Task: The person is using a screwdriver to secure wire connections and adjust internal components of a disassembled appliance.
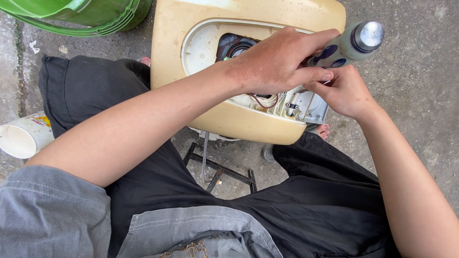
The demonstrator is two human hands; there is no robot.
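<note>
My left hand (275, 59) is wrapped around the grey handle of a screwdriver-like tool (346, 45), tip hidden behind my fingers. My right hand (342, 91) pinches something small beside it, at the wiring in the open underside of the cream appliance housing (239, 122), propped between my knees. I judge I'm working a terminal fastening; it needs a steady tip.

Tight around the opening, open ground to the right

Bare grey concrete floor (416, 71) right of the cream plastic appliance housing (191, 28) is open. Both hands and a grey handled tool (346, 45) crowd the housing's opening. Green plastic tub (86, 19) blocks upper left; white paper cup (21, 136) sits far left.
</note>
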